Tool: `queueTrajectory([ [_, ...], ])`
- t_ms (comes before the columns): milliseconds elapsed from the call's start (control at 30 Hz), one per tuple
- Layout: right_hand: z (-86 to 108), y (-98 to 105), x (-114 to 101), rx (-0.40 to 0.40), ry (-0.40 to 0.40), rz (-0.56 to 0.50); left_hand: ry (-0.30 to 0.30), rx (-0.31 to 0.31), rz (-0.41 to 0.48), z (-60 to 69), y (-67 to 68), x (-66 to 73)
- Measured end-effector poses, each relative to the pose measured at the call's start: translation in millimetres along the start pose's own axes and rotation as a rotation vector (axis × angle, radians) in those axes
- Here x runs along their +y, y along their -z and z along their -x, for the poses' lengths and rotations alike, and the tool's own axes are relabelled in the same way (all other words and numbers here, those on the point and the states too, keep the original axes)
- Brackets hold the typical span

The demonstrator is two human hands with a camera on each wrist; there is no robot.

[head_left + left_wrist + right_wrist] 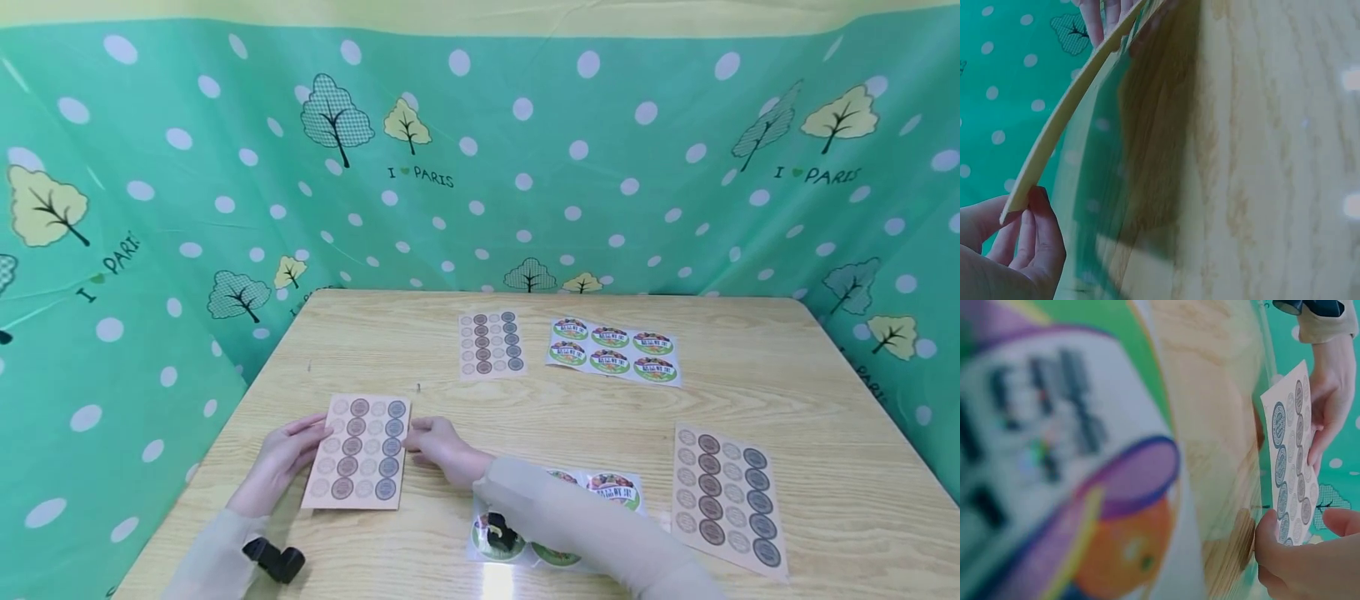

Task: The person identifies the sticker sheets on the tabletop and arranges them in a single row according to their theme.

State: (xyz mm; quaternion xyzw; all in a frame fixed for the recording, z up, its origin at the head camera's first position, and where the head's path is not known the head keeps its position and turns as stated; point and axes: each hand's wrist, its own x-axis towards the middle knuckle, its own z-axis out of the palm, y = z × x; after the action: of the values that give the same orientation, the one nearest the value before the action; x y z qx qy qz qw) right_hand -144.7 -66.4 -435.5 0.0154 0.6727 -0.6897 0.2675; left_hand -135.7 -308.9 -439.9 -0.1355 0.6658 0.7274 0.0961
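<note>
A beige sheet of round stickers [367,457], in columns of pale, brown and dark circles, is held up just over the left part of the table. Its edge [1066,112] looks fairly thick in the left wrist view; whether several sheets are stacked I cannot tell. My left hand [279,458] pinches its left side between thumb and fingers. At the opposite side my right hand [444,450] grips the edge, thumb against the printed face in the right wrist view. Under my right forearm lies a sheet of colourful oval stickers [630,492], partly hidden by the sleeve.
On the wooden table [585,417], another beige sticker sheet [491,346] lies at the back, beside a second sheet of colourful oval stickers [615,350]. One more beige sheet [727,500] lies at the right. A green dotted curtain [480,217] surrounds the table's back and sides.
</note>
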Motion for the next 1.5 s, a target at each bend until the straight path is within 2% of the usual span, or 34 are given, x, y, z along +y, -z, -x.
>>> queueTrajectory([
  [100,-5.1,-2,-2,0.021,0.010,-0.009,0.020,0.023,-0.017,-2.7,0.6,2.7],
  [333,-17.2,-6,-5,0.058,0.014,-0.012,0.067,0.052,0.031,-9.4,3.4,13.0],
  [600,-31.2,-12,-4,0.077,0.048,-0.051,0.070,0.086,0.006,-18.0,5.9,17.5],
  [867,-37.3,-19,-7,0.079,0.086,-0.098,0.070,0.110,0.029,-24.7,7.0,18.0],
  [1100,-48.7,-24,-5,0.093,0.026,-0.102,0.063,0.087,0.005,-28.0,10.1,19.0],
  [1133,-49.7,-24,-4,0.092,0.037,-0.106,0.063,0.082,-0.012,-28.1,10.6,19.4],
  [1300,-55.3,-28,-4,0.135,0.027,-0.110,0.063,0.058,-0.082,-31.6,13.4,19.8],
  [1500,-57.7,-35,-11,0.208,0.021,-0.112,0.078,0.045,-0.091,-38.2,17.2,21.7],
])
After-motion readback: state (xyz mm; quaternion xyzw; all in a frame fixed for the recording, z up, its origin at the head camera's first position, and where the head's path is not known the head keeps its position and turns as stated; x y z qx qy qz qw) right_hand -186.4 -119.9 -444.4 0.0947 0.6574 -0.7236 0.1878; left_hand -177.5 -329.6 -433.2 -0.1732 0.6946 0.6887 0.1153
